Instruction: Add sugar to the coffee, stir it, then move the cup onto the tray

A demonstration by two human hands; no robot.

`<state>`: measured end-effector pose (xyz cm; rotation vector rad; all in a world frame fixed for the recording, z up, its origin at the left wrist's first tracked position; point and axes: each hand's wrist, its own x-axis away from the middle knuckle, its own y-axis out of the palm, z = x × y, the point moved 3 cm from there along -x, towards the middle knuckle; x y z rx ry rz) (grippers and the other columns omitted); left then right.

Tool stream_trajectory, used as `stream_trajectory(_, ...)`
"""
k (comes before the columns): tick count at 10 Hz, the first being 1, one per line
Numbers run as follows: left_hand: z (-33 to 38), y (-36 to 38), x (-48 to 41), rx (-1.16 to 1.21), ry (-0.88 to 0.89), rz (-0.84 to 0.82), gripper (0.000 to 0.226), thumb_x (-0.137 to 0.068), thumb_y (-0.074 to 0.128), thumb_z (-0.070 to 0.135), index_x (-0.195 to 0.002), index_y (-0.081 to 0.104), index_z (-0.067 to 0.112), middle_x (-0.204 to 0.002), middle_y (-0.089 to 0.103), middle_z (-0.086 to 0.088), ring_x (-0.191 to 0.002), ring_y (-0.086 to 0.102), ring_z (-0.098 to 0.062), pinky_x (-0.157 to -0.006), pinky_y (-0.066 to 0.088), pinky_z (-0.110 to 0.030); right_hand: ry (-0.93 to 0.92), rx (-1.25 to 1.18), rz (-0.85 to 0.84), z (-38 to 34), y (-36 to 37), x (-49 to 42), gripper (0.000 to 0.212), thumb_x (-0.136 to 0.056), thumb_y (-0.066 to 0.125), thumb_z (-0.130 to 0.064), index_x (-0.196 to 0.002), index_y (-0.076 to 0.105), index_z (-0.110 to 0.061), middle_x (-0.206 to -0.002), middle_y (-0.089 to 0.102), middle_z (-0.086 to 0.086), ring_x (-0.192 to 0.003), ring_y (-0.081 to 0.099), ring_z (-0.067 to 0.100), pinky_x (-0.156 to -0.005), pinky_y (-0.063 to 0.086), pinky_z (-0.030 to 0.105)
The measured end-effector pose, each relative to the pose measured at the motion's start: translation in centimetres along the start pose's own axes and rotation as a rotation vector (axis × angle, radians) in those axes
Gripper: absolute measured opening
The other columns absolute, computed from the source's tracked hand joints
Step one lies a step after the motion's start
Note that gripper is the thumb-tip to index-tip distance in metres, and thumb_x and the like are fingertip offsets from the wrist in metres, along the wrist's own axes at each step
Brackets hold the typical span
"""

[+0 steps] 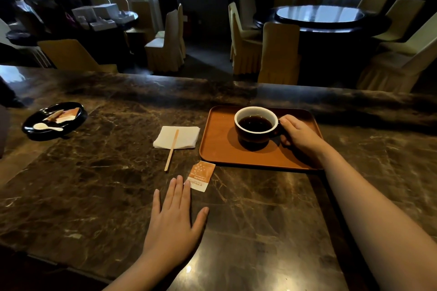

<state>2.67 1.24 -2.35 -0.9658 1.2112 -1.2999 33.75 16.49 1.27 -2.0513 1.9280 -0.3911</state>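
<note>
Right hand [299, 133] fingers curl around the cup [256, 125] handle on the tray [220, 149]. Left hand [176, 217] lies flat, fingers spread, beside the sugar packet [201, 176]; its print is illegible.

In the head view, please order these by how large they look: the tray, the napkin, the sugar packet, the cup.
1. tray
2. cup and napkin: look alike, not ranked
3. sugar packet

Bare counter [272, 208] lies open between the packet [200, 176] and tray [220, 149].
</note>
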Motion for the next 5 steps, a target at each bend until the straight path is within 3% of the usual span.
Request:
stream_trajectory(3, -0.13, -0.13, -0.05, 0.017, 0.004, -0.005, 0.074, -0.082, 0.004, 0.065, -0.140, -0.014, 0.021, -0.151, -0.015, 0.004, -0.136, -0.021, -0.009, -0.111, -0.017, -0.038, 0.008, -0.004, 0.016, -0.29, 0.02, 0.05, 0.031, -0.099, 0.033, -0.035, -0.097, 0.055, -0.012, -0.065, 0.052, 0.000, -0.045, 0.048, -0.001, -0.045, 0.043, 0.015)
stream_trajectory(4, -0.08, -0.14, -0.13, 0.025, -0.006, -0.016, 0.075, -0.082, 0.006, 0.065, -0.141, -0.012, 0.021, -0.151, -0.013, 0.004, -0.136, -0.021, -0.009, -0.110, -0.017, -0.038, 0.019, -0.019, 0.057, -0.26, 0.27, 0.13, 0.034, -0.098, 0.032, -0.039, -0.100, 0.056, -0.016, -0.064, 0.053, 0.001, -0.050, 0.050, 0.005, -0.050, 0.043, 0.022)
stream_trajectory(5, -0.15, 0.05, -0.10, 0.015, 0.005, -0.032, 0.074, -0.084, 0.011, 0.063, -0.142, -0.010, 0.021, -0.153, -0.010, 0.003, -0.136, -0.020, -0.008, -0.110, -0.016, -0.038, -0.002, 0.071, 0.222, -0.39, 0.18, 0.38, 0.036, -0.099, 0.032, -0.036, -0.117, 0.053, -0.014, -0.085, 0.060, 0.004, -0.072, 0.058, 0.013, -0.059, 0.044, 0.023)
